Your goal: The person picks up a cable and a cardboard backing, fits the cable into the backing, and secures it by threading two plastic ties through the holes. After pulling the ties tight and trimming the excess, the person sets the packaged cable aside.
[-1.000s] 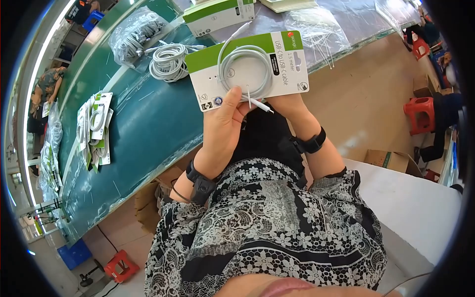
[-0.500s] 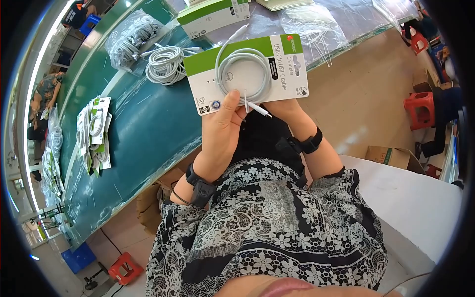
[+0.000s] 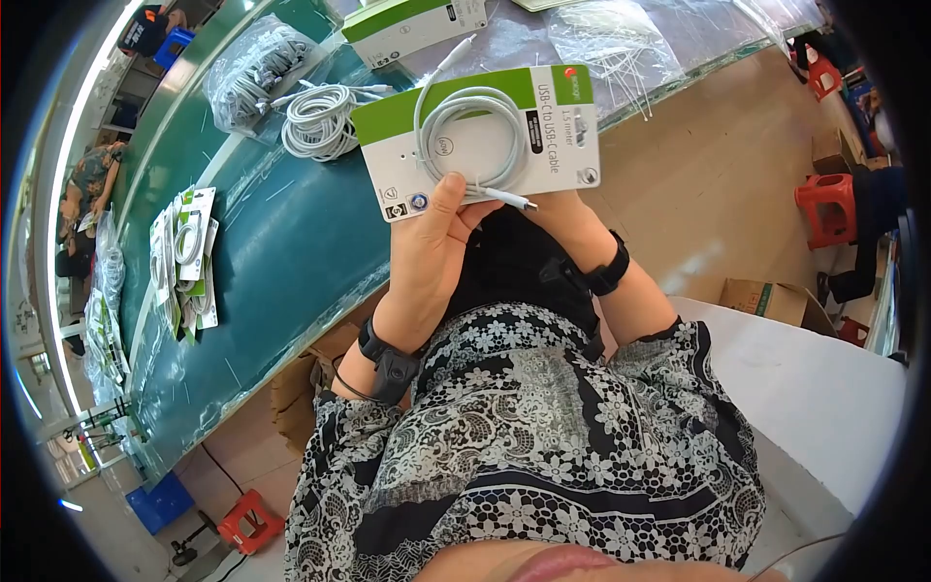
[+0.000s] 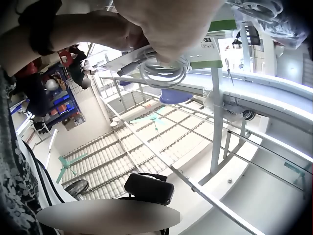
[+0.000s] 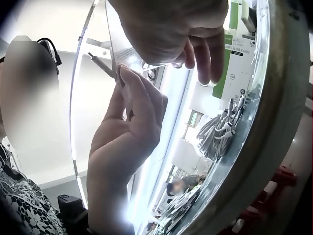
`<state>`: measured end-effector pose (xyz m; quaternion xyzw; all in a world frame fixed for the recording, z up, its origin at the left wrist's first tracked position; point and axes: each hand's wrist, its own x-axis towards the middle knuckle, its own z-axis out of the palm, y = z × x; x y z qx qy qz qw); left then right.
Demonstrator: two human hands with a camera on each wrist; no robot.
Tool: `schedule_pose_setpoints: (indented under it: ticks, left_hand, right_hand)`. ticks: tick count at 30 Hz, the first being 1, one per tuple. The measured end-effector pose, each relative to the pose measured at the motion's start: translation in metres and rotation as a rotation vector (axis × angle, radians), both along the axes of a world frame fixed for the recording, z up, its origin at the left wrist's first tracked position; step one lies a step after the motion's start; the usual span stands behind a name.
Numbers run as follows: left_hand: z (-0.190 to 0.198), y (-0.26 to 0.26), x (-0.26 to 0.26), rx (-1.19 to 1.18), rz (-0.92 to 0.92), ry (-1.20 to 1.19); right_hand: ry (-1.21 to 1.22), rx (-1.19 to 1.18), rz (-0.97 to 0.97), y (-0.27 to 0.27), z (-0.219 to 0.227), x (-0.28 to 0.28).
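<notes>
A white and green USB-C cable card (image 3: 562,126) is held up before the chest in the head view. On its front lies a coiled white cable (image 3: 519,145), one plug sticking out above the card and the other near its lower edge. My left hand (image 3: 427,252) grips the card's lower edge, its thumb pressing the coil's bottom. A thin white tie (image 3: 472,184) crosses the coil beside the thumb. My right hand (image 3: 567,218) is behind the card, its fingers hidden in the head view. The right wrist view shows its fingers (image 5: 215,54) pointing down; I cannot tell whether they pinch anything.
On the green table (image 3: 262,242) lie a bundle of white cables (image 3: 320,121), a bag of grey cables (image 3: 257,73) and a pile of carded cables (image 3: 189,252). Behind the card are a green-white box (image 3: 412,29) and a bag of thin white ties (image 3: 611,44).
The white tie, which stood out from the coil as a loop, now lies close to it. The lower plug has swung upward. Card and hands have shifted slightly left.
</notes>
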<state>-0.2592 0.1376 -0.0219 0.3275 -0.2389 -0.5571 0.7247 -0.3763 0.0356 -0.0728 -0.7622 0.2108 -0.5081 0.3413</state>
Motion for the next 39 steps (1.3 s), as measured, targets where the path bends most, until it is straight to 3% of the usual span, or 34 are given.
schedule_pose_setpoints:
  ticks: [5,11,14,18,22,25,26,29,30,32,33,36,39]
  left_hand:
    - [-0.011,-0.002,0.005,0.022,0.004,0.034]
    - [-0.018,-0.002,0.008,-0.003,0.044,0.081]
    - [-0.018,-0.005,0.009,0.013,-0.002,0.218]
    - [-0.014,-0.003,0.012,0.037,-0.034,0.167]
    - [-0.016,-0.002,0.017,0.017,-0.119,0.303]
    - [-0.020,-0.007,0.014,0.018,-0.055,0.295]
    - [-0.021,-0.009,0.013,0.013,-0.020,0.289]
    - [-0.032,-0.019,0.024,0.005,0.052,0.150]
    - [-0.035,-0.020,0.028,0.002,0.091,0.081]
    - [-0.035,-0.019,0.040,-0.008,0.132,0.029]
    - [-0.036,-0.019,0.044,-0.008,0.159,-0.018]
    - [-0.040,-0.015,0.037,0.021,0.165,-0.063]
    - [-0.038,-0.014,0.025,0.034,0.130,-0.083]
  right_hand:
    - [0.249,-0.206,-0.076,0.003,0.001,-0.004]
    - [0.153,-0.235,-0.101,-0.003,-0.016,0.004]
    - [0.110,-0.181,-0.072,-0.004,-0.018,0.006]
    - [0.193,-0.293,-0.146,-0.005,-0.021,0.005]
    - [0.062,-0.280,-0.130,-0.008,-0.031,0.009]
    - [-0.255,0.243,0.106,-0.005,-0.035,0.020]
    - [-0.253,0.243,0.109,-0.004,-0.034,0.018]
    - [0.217,0.723,0.184,-0.002,-0.010,0.008]
    - [0.222,0.715,0.196,0.003,0.001,-0.001]
    - [0.629,0.616,-0.018,0.014,0.024,-0.019]
    - [0.633,0.607,-0.010,0.014,0.032,-0.019]
    - [0.339,-0.287,-0.194,0.019,0.045,-0.029]
    - [0.362,-0.290,-0.223,0.011,0.047,-0.008]
